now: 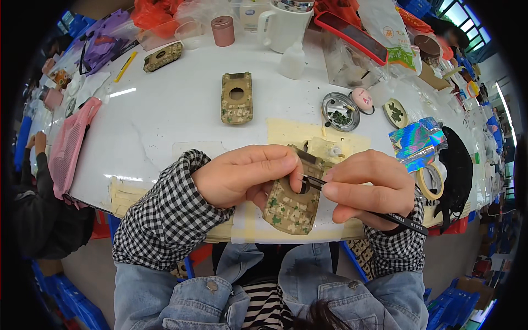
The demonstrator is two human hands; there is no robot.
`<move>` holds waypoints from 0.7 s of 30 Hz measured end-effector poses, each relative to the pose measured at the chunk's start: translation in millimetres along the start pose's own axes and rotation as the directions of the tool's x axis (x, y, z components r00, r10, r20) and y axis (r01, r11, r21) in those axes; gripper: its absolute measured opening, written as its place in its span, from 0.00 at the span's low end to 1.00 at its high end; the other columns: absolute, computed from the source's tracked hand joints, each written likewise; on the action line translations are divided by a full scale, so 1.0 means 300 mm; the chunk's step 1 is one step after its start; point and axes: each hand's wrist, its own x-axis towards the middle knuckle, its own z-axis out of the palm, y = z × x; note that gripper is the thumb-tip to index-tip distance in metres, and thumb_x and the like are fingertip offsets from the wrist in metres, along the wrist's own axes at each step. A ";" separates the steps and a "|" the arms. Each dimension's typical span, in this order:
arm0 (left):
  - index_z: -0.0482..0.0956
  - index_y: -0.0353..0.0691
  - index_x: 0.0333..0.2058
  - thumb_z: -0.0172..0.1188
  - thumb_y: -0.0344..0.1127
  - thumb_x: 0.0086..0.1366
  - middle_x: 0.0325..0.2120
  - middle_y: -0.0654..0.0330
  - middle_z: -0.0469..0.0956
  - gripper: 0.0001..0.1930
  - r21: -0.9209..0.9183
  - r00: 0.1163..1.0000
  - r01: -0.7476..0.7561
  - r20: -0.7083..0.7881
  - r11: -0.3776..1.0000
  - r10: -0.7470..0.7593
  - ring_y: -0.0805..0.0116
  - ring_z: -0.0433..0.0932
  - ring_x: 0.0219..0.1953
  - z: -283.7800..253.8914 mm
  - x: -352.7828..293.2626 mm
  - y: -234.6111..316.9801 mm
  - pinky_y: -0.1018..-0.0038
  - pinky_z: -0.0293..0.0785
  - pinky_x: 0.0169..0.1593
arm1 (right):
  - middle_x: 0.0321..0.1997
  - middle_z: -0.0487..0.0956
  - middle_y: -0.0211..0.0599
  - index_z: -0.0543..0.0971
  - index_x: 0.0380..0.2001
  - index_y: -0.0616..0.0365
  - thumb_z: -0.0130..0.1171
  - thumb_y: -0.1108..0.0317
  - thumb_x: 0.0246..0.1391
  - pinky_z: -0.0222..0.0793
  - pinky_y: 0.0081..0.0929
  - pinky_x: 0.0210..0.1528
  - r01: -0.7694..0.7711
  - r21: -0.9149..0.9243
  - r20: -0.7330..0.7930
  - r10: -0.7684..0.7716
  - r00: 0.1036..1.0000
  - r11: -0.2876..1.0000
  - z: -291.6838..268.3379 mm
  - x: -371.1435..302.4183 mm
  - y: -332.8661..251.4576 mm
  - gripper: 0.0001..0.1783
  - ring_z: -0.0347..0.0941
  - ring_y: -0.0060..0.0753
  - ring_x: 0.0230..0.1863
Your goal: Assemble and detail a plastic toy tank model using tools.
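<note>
A camouflage-painted model tank hull (288, 213) with a round opening in its deck is tilted over the pale work sheet at the table's front edge. My left hand (245, 171) is closed on its left side, thumb and forefinger together near the opening. In my right hand (374, 181) are black tweezers (404, 221), held like a pen. Their tips reach to the opening, close to my left fingertips. Anything between the tips is too small to make out. My fingers hide part of the hull.
Another camouflage hull (237, 104) lies ahead, and one more (163, 57) at far left. To the right are a round dish (340, 111) of small dark green bits, an oval dish (395, 113), a holographic pouch (418, 144) and a tape roll (430, 181). A white mug (286, 28) stands behind.
</note>
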 end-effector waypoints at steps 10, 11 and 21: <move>0.70 0.36 0.37 0.47 0.37 0.68 0.32 0.65 0.71 0.10 -0.011 0.999 -0.010 -0.042 1.000 0.010 0.78 0.69 0.38 0.004 -0.004 0.006 0.81 0.65 0.44 | 0.30 0.79 0.41 0.80 0.35 0.61 0.65 0.58 0.45 0.72 0.28 0.31 -0.014 0.001 0.006 0.014 1.000 1.000 0.002 -0.002 0.004 0.18 0.77 0.37 0.31; 0.71 0.39 0.37 0.47 0.40 0.68 0.33 0.67 0.71 0.11 0.018 0.999 -0.020 -0.025 1.000 0.020 0.81 0.68 0.37 -0.002 -0.002 0.003 0.84 0.64 0.39 | 0.30 0.79 0.41 0.80 0.35 0.61 0.65 0.58 0.45 0.72 0.28 0.31 -0.018 -0.001 0.011 0.018 1.000 1.000 0.001 -0.002 0.003 0.18 0.77 0.38 0.31; 0.73 0.43 0.37 0.50 0.43 0.67 0.34 0.72 0.74 0.10 0.143 0.992 -0.089 -0.078 0.986 0.101 0.87 0.68 0.32 -0.004 0.009 -0.006 0.88 0.65 0.29 | 0.28 0.79 0.35 0.81 0.37 0.59 0.70 0.69 0.35 0.70 0.25 0.29 -0.120 0.009 -0.072 0.121 0.990 0.993 0.008 -0.010 0.005 0.20 0.76 0.32 0.28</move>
